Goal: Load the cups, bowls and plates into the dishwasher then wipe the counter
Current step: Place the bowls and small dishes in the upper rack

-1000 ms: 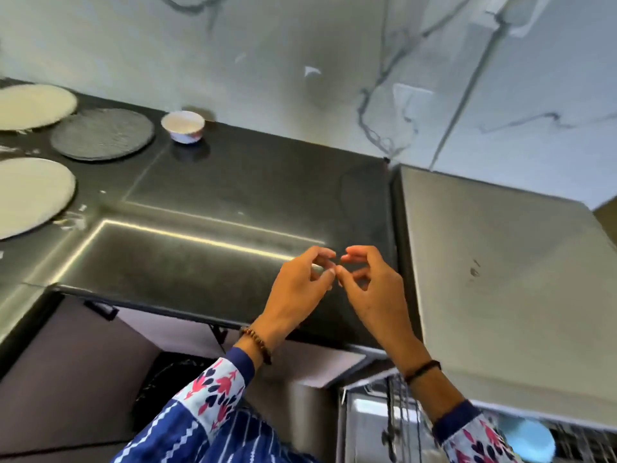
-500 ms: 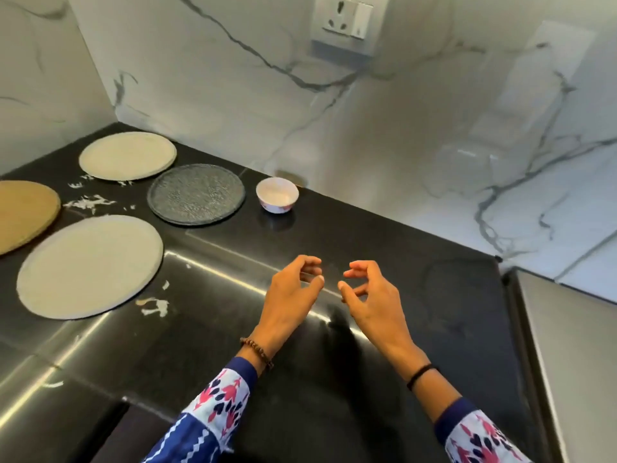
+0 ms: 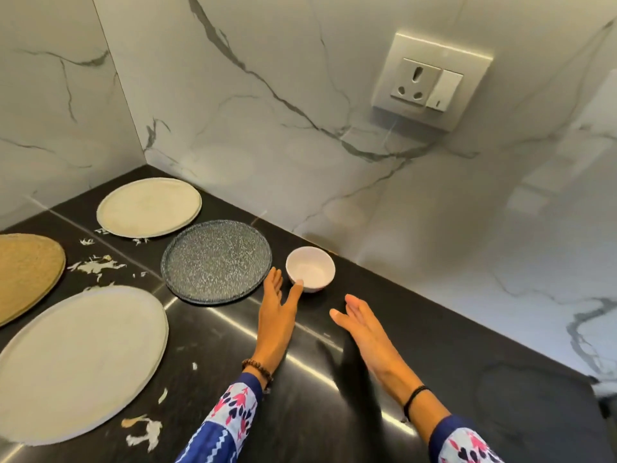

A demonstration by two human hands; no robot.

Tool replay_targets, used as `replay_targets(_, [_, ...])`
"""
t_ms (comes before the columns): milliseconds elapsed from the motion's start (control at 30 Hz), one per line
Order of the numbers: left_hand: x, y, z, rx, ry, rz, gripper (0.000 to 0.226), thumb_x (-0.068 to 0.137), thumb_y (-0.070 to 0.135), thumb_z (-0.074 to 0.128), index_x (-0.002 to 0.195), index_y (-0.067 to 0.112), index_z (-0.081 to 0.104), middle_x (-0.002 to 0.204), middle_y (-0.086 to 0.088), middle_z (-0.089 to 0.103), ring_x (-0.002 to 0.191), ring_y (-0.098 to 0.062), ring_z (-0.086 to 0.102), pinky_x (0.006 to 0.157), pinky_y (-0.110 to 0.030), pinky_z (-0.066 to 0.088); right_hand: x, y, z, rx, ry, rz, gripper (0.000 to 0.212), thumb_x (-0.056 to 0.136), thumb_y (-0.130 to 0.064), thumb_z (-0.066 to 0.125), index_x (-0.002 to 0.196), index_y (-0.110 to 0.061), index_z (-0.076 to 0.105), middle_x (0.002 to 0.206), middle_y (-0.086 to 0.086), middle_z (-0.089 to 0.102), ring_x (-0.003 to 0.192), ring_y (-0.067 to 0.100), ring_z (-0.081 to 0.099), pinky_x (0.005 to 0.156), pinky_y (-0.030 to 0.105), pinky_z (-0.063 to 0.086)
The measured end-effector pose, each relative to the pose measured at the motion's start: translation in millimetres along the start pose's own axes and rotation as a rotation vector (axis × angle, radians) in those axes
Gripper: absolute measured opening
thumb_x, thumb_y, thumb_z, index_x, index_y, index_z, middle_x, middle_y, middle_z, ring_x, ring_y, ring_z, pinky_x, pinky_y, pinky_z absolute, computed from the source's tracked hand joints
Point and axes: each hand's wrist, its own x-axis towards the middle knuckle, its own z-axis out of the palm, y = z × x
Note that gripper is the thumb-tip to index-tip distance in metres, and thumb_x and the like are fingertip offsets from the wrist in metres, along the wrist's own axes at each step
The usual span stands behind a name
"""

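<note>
Head view: my left grip and right grip, both released, sit just short of the small white bowl at the table's back edge; likely light, stiff and breakable, so I'd cup its sides.

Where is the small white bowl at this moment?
Head view, centre: the white bowl stands on the black counter by the marble wall, right of the speckled plate.

Four plates, one bowl, two hands.
</note>
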Motion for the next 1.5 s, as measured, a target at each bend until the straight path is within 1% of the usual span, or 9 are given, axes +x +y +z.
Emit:
replay_targets(233, [30.9, -3.4, 15.2, -0.086, 0.071, -0.005, 0.058, 0.097, 0.036, 0.056, 0.150, 0.026, 0.034, 0.149, 0.011, 0.042, 0.133, -0.002, 0.040, 0.105, -0.019, 0.030, 55.0, -7.5, 15.0, 0.260, 0.025, -0.025, 0.094, 0.071, -0.050, 0.077, 0.152, -0.030, 0.033, 0.158, -0.011, 0.033, 0.143, 0.008, 0.032, 0.121, 0.036, 0.025])
replay_targets(333, [31.2, -5.7, 14.6, -0.056, 0.059, 0.006, 0.056, 0.097, 0.037, 0.055, 0.149, 0.027, 0.036, 0.143, 0.016, 0.044, 0.130, 0.001, 0.040, 0.103, -0.017, 0.030, 70.2, -8.9, 22.8, 0.327, 0.071, -0.047, 0.078, 0.077, -0.041, 0.076, 0.146, -0.028, 0.042, 0.148, -0.008, 0.049, 0.137, 0.010, 0.042, 0.111, 0.028, 0.034])
replay_targets(433, [33.2, -7.9, 9.8, -0.028, 0.019, 0.021, 0.047, 0.097, 0.034, 0.056, 0.143, 0.028, 0.046, 0.136, 0.017, 0.053, 0.124, 0.002, 0.049, 0.096, -0.012, 0.037, 74.1, -8.8, 24.5, 0.408, 0.148, -0.042, 0.046, 0.091, -0.026, 0.067, 0.134, -0.027, 0.054, 0.136, -0.006, 0.058, 0.128, 0.011, 0.051, 0.102, 0.023, 0.040])
replay_targets(533, [35.6, -9.3, 6.0, -0.009, -0.028, 0.027, 0.038, 0.097, 0.025, 0.058, 0.135, 0.024, 0.056, 0.125, 0.016, 0.062, 0.119, 0.003, 0.054, 0.087, -0.005, 0.043, 69.2, -10.1, 21.9, 0.457, 0.163, -0.023, 0.025, 0.096, -0.019, 0.061, 0.118, -0.030, 0.060, 0.129, -0.005, 0.061, 0.122, 0.012, 0.054, 0.109, 0.030, 0.041])
replay_targets(700, [28.7, -4.6, 0.2, 0.003, -0.070, 0.009, 0.031, 0.096, 0.019, 0.059, 0.127, 0.025, 0.062, 0.117, 0.015, 0.066, 0.109, 0.008, 0.058, 0.084, -0.009, 0.048, 50.7, -2.9, 18.9, 0.457, 0.184, 0.029, 0.028, 0.095, -0.024, 0.062, 0.121, -0.034, 0.058, 0.137, -0.004, 0.057, 0.132, 0.018, 0.049, 0.117, 0.038, 0.036])
replay_targets(833, [14.0, 0.3, -2.7, 0.058, -0.117, -0.016, 0.030, 0.094, 0.019, 0.063, 0.122, 0.028, 0.067, 0.116, 0.014, 0.069, 0.112, -0.002, 0.061, 0.097, -0.024, 0.051, 22.2, -3.5, 20.0, 0.564, 0.229, 0.071, 0.024, 0.097, -0.023, 0.059, 0.119, -0.029, 0.060, 0.139, 0.002, 0.056, 0.132, 0.020, 0.049, 0.116, 0.040, 0.036])
replay_targets(1000, [-34.8, 4.1, -6.4, 0.076, -0.097, 0.007, 0.032, 0.092, 0.014, 0.064, 0.124, 0.024, 0.066, 0.111, 0.021, 0.069, 0.107, 0.008, 0.061, 0.083, -0.008, 0.047, -33.6, -9.5, 20.7, 0.760, 0.206, 0.219, 0.038, 0.096, -0.037, 0.058, 0.131, -0.020, 0.058, 0.130, 0.005, 0.061, 0.122, 0.033, 0.057, 0.101, 0.058, 0.048])
replay_targets(1233, [-112.7, 9.7, -1.4, 0.067, -0.184, -0.033, 0.032, 0.091, 0.008, 0.064, 0.121, 0.018, 0.069, 0.108, 0.014, 0.072, 0.098, 0.009, 0.064, 0.074, -0.007, 0.049, -117.3, 14.4, 7.7, 0.805, 0.315, 0.247, 0.037, 0.098, -0.042, 0.053, 0.122, -0.017, 0.066, 0.122, 0.007, 0.069, 0.114, 0.033, 0.064, 0.089, 0.051, 0.055])
replay_targets(1500, [-214.9, 20.4, 21.5, 0.113, -0.333, -0.051, 0.029, 0.091, 0.018, 0.065, 0.112, 0.038, 0.067, 0.102, 0.026, 0.069, 0.096, 0.014, 0.062, 0.069, -0.004, 0.048, -225.7, 47.5, -15.8, 0.870, 0.511, 0.228, 0.034, 0.099, -0.036, 0.055, 0.130, -0.024, 0.062, 0.128, 0.005, 0.065, 0.116, 0.033, 0.062, 0.087, 0.048, 0.056])
